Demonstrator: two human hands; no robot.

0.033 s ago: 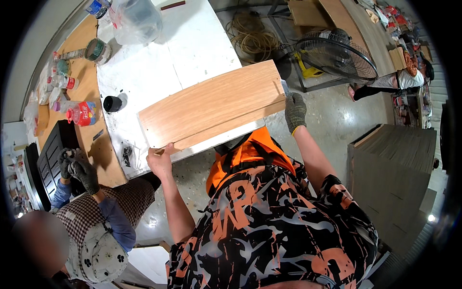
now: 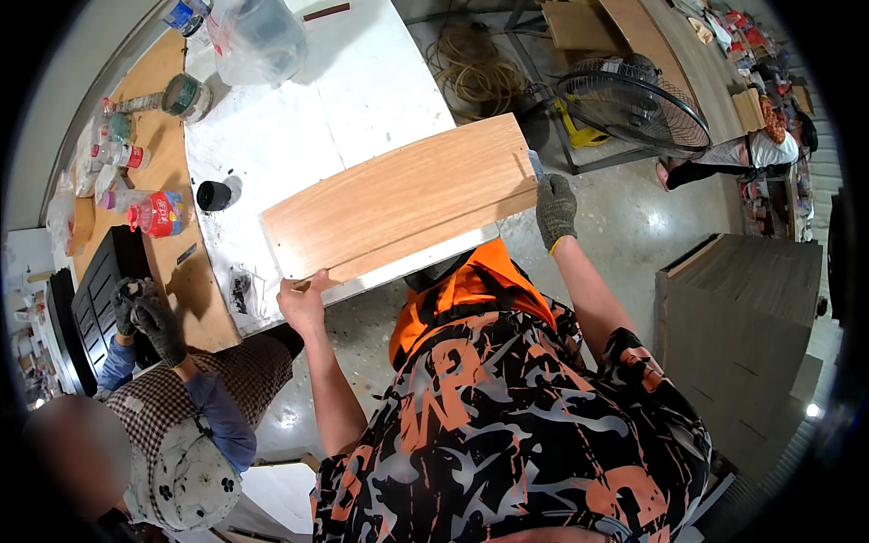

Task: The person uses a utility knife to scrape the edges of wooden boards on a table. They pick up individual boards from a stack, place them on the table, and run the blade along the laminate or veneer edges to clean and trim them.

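A long light-brown wood-grain panel (image 2: 398, 190) lies slanted across the near side of the white worktable, with a groove-like line along its near edge. My bare left hand (image 2: 303, 303) grips the panel's near left corner, thumb on top and the other fingers hidden beneath. At the right end is my right hand (image 2: 556, 211) in a dark grey knitted glove, its fingers closed around a pale bluish piece (image 2: 535, 164) against the panel's end. What that piece is cannot be made out.
Left of the white table (image 2: 353, 118) are a black cup (image 2: 213, 195), a red-labelled bottle (image 2: 156, 214) and a tape roll (image 2: 186, 98). A gloved co-worker (image 2: 158, 330) stands at left. A fan (image 2: 634, 104) is at far right, stacked grey boards (image 2: 738, 317) at right.
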